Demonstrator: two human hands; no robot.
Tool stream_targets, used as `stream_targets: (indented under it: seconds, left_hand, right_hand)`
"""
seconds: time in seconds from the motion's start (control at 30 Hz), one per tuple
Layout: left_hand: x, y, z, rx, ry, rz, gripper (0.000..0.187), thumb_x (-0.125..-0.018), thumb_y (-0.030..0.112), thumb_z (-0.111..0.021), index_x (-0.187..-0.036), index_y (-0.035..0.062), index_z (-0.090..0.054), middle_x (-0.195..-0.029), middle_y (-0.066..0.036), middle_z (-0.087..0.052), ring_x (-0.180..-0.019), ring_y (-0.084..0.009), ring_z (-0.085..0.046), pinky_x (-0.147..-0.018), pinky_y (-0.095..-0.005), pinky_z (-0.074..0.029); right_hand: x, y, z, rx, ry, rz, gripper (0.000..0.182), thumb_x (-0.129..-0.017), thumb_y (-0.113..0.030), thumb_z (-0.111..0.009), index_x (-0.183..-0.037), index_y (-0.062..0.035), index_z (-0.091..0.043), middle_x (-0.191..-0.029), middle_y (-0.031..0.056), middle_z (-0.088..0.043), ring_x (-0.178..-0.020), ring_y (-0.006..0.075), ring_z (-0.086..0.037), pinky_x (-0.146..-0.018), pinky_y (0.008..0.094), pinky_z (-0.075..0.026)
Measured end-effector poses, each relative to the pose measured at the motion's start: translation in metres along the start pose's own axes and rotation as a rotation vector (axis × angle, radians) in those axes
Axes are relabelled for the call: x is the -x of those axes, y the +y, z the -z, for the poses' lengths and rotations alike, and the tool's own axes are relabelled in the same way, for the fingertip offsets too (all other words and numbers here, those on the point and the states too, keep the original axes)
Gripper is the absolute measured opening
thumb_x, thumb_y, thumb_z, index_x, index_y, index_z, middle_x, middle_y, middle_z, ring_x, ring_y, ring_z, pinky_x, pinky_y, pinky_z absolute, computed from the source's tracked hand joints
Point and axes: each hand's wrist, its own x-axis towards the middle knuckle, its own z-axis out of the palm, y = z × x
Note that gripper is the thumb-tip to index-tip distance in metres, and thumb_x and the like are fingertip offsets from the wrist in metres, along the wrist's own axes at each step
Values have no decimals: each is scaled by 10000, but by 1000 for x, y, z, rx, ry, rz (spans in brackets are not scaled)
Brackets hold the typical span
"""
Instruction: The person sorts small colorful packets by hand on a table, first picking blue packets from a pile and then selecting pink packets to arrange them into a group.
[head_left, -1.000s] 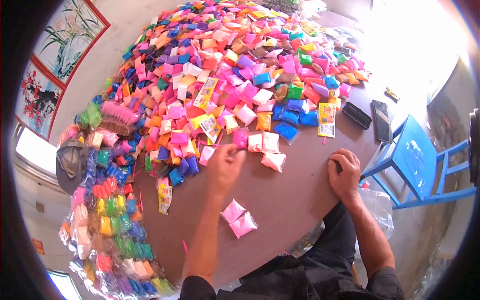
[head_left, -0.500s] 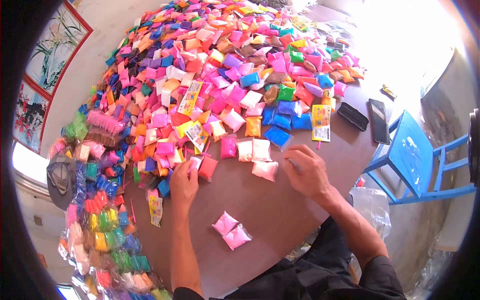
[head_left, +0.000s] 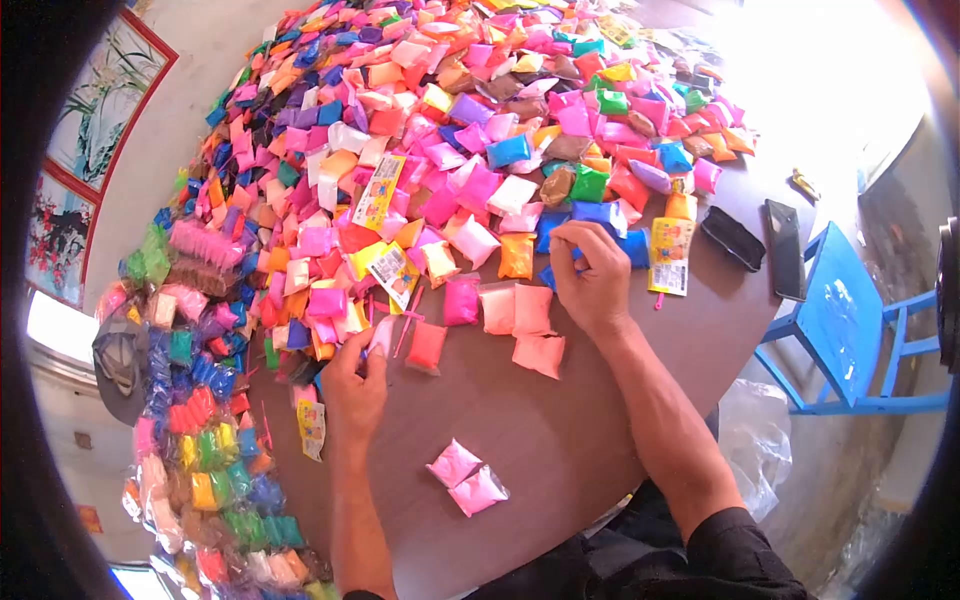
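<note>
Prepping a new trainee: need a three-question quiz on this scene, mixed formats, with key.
1. True or false: the right hand is nearer the blue packets than the left hand is.
2. Which is nearest the blue chair?
A) the cap
B) the black phone
C) the left hand
3. How many pink packets form the small separate group on the brown table, lower in the picture than both hands?

Key: 1 true; 2 B; 3 two.

Brightly lit, burnt white at upper right.
Bows toward blackened edges; glints on two pillow-shaped pink plastic packets (head_left: 477,491).
</note>
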Motion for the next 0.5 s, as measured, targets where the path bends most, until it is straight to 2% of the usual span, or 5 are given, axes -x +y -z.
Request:
stream_targets:
  seconds: [0.1, 0.13, 0.23, 0.27, 0.5]
  left_hand:
    - [4, 6, 6, 375, -182, 274, 260, -1049, 129, -654, -1277, 26, -725, -876, -53, -727, -706, -123, -670, -585, -278, -521]
    - [8, 2, 2, 528, -179, 314, 260, -1081, 154, -640, -1293, 29, -724, -839, 1, -677, -661, -62, -612, -540, -221, -473]
    - [17, -5, -3, 788, -172, 439, 279, -1090, 170, -641, -1305, 2, -701, -844, -2, -673, -667, -59, -618, -511, -225, -482]
    - [21, -8, -2, 799, -190, 449, 283, -1104, 179, -625, -1319, 9, -692, -878, -4, -682, -666, -67, -621, -510, -230, -491]
    - [78, -17, 19, 646, -218, 522, 304, -1114, 189, -605, -1326, -8, -698, -817, -36, -683, -629, -87, -616, -523, -241, -508]
  right_hand:
    - [-5, 0, -1, 34, -12, 24, 82, -917, -44, -753, -996, -67, -761, -1008, 124, -770, -887, 314, -770, -753, 393, -615]
    - [-6, -1, -2, 41, -14, 28, 81, -911, -47, -755, -989, -70, -760, -1004, 123, -770, -887, 317, -770, -757, 395, -615]
    - [-6, 0, -5, 67, -12, 54, 83, -907, -61, -754, -987, -79, -760, -997, 114, -769, -879, 316, -768, -755, 401, -615]
    - [-6, 0, -5, 73, -18, 64, 82, -908, -63, -753, -988, -79, -760, -997, 114, -769, -878, 317, -768, -753, 403, -614]
    - [-5, -2, -5, 114, -44, 59, 79, -914, -86, -753, -993, -87, -764, -999, 100, -770, -878, 312, -766, -746, 401, -607]
